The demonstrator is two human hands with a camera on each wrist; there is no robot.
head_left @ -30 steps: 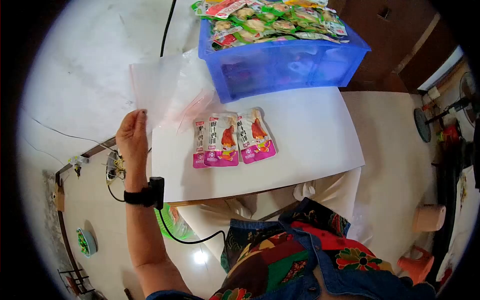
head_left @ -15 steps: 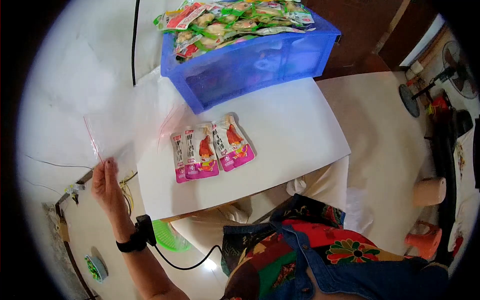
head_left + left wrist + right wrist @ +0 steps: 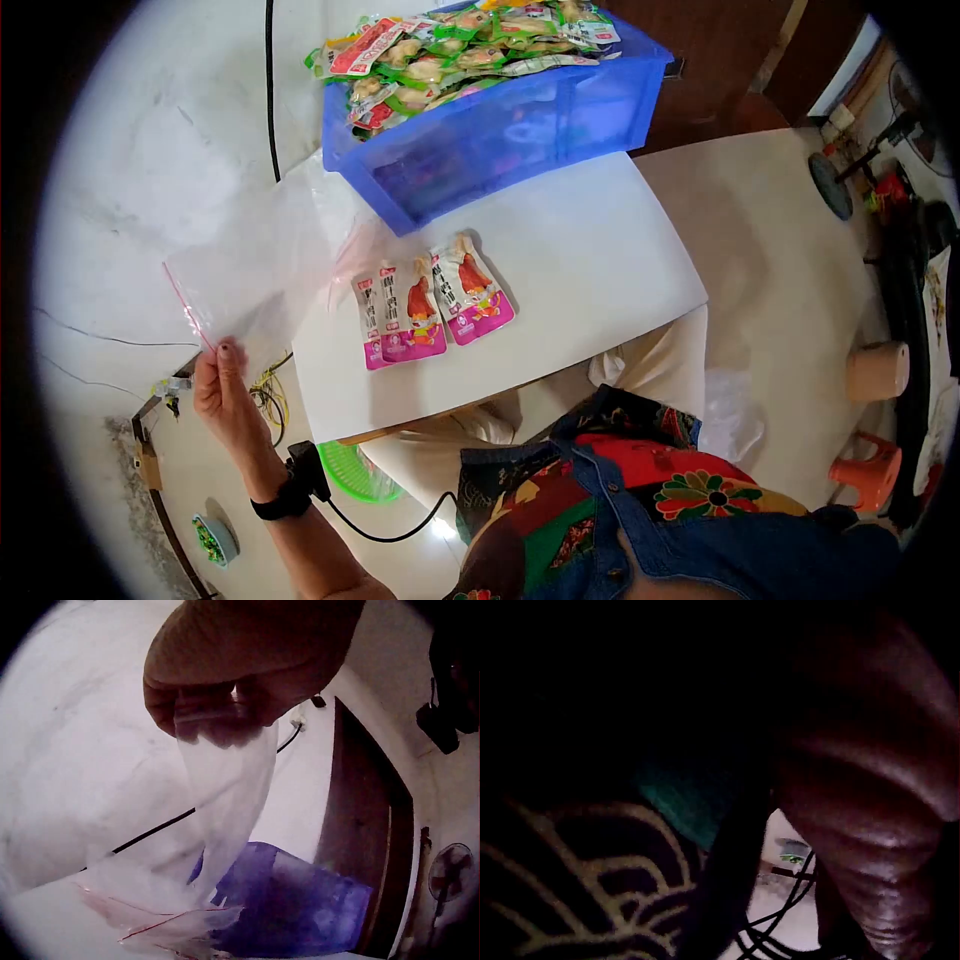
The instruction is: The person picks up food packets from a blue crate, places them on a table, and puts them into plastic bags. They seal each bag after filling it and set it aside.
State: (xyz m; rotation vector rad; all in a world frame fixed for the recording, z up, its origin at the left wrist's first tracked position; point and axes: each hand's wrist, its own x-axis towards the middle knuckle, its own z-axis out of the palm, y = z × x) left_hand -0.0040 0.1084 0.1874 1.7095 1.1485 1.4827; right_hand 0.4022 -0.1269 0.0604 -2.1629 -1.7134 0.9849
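In the head view the left hand [image 3: 235, 405] pinches the edge of a clear plastic bag [image 3: 240, 285] with a red line, held out left of the white table [image 3: 580, 250]. The left wrist view shows thumb and fingers of the left hand [image 3: 240, 667] on the bag [image 3: 225, 780], which hangs toward other clear bags with red lines [image 3: 165, 926]. Several white and magenta pouches [image 3: 412, 315] lie beside the bags on the table. Dark skin of the right hand [image 3: 877, 795] fills part of the right wrist view, near patterned cloth [image 3: 607, 877]; its fingers cannot be made out.
A blue crate [image 3: 500, 150] heaped with green and clear packets [image 3: 450, 60] stands at the table's back. A green basket [image 3: 360, 475] is below the front edge. Stools [image 3: 865, 470] and a fan [image 3: 830, 185] stand to the right.
The left hand has moved left and lower in the head view, with the bag's edge still pinched. The crate and pouches appear shifted left as the head view moved.
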